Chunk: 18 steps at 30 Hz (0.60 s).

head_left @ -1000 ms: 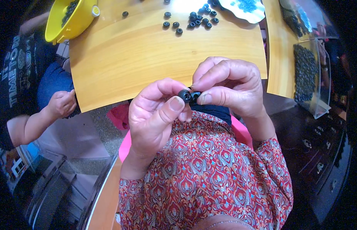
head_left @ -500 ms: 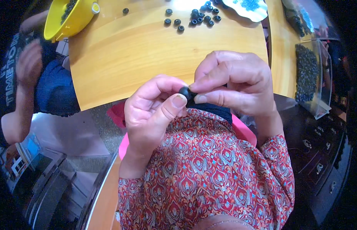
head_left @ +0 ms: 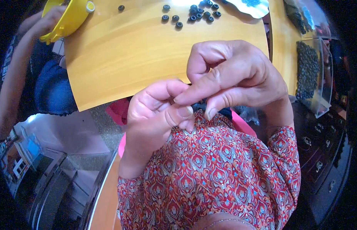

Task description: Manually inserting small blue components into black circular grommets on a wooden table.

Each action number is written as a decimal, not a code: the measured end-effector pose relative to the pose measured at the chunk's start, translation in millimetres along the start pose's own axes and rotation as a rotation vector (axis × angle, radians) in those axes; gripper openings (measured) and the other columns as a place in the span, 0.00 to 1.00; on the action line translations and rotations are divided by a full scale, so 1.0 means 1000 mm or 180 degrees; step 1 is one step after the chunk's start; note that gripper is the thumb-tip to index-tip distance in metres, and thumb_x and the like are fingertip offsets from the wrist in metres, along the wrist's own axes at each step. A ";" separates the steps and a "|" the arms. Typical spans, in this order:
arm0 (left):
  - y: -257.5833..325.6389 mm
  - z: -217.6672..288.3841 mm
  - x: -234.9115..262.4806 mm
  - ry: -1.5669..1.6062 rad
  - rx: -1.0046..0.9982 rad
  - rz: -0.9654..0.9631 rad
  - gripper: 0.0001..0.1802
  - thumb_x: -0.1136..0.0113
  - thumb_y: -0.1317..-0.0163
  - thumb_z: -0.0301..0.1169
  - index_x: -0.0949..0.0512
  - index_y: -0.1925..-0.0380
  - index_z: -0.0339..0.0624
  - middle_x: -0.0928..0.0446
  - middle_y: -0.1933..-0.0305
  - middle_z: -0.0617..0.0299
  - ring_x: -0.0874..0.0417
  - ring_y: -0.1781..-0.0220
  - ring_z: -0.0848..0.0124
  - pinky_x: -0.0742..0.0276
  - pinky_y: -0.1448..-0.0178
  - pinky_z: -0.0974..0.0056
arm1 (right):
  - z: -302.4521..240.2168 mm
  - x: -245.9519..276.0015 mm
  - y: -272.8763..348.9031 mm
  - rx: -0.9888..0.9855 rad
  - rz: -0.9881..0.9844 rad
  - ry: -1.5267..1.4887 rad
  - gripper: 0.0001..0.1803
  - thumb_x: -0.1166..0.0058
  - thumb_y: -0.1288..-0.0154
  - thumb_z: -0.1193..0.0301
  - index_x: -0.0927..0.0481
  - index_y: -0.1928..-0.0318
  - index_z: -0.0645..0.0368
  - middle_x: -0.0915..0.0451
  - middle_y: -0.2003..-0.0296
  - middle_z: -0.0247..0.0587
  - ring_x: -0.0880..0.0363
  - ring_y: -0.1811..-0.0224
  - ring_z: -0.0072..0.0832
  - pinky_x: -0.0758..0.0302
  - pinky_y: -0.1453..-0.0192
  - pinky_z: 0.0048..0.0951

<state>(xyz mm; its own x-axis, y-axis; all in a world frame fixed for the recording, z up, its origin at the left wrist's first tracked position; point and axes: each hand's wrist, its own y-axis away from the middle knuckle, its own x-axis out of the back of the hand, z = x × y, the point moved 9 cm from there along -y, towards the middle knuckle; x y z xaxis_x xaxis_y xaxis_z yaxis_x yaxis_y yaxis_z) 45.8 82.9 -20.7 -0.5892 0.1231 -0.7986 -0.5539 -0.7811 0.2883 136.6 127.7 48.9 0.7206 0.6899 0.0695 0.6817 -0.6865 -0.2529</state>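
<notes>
Above my lap, close to the table's near edge, my left hand point(head_left: 157, 115) is closed, its thumb and curled fingers pinched together. Whatever sits in that pinch is hidden behind the fingers. My right hand point(head_left: 240, 74) has its index fingertip pressed against the left fingertips. The right thumb stands apart from that index finger, and I see nothing between them. Several small black round parts with holes point(head_left: 194, 11) lie loosely grouped on the wooden table point(head_left: 163, 53) beyond my hands. One more black round part point(head_left: 121, 7) lies off to their left.
A yellow container point(head_left: 69, 21) stands at the far left, with a co-worker's hand point(head_left: 52, 17) reaching into it. At the far right is a white wavy-edged dish point(head_left: 259, 11) with small blue pieces. A clear bin point(head_left: 324, 80) of dark pieces stands on the right.
The black round part between my fingertips has gone from sight. My right thumb has moved away from its index finger. The co-worker's hand has gone up into the yellow container.
</notes>
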 end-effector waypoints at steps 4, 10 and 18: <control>0.002 0.002 -0.005 -0.0188 0.0051 0.0203 0.13 0.40 0.42 0.21 0.27 0.58 0.29 0.23 0.68 0.58 0.21 0.70 0.74 0.24 0.64 0.72 | -0.006 0.001 0.003 -0.0002 0.0082 -0.0019 0.17 0.35 0.49 0.70 0.16 0.59 0.66 0.26 0.73 0.39 0.29 0.74 0.24 0.35 0.72 0.23; 0.002 0.004 -0.011 -0.0385 -0.0072 0.0055 0.12 0.39 0.42 0.22 0.27 0.59 0.29 0.23 0.66 0.57 0.21 0.68 0.73 0.24 0.62 0.71 | -0.008 0.003 0.000 0.0127 0.0170 0.0034 0.15 0.34 0.48 0.68 0.15 0.64 0.67 0.25 0.75 0.38 0.28 0.75 0.24 0.35 0.74 0.23; 0.002 0.013 -0.026 -0.0544 -0.0360 -0.0533 0.10 0.39 0.42 0.21 0.27 0.60 0.31 0.26 0.62 0.59 0.22 0.62 0.74 0.26 0.59 0.72 | -0.019 0.002 -0.005 0.0416 0.0179 -0.0242 0.13 0.34 0.50 0.65 0.16 0.72 0.65 0.27 0.78 0.34 0.30 0.76 0.25 0.37 0.75 0.24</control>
<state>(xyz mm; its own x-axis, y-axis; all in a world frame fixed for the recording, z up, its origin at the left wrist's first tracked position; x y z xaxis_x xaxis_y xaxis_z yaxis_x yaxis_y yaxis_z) 52.8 86.3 7.6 -0.5909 0.3507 -0.7265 -0.5885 -0.8034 0.0908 136.6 128.2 68.9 0.7421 0.6700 -0.0202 0.6147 -0.6922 -0.3781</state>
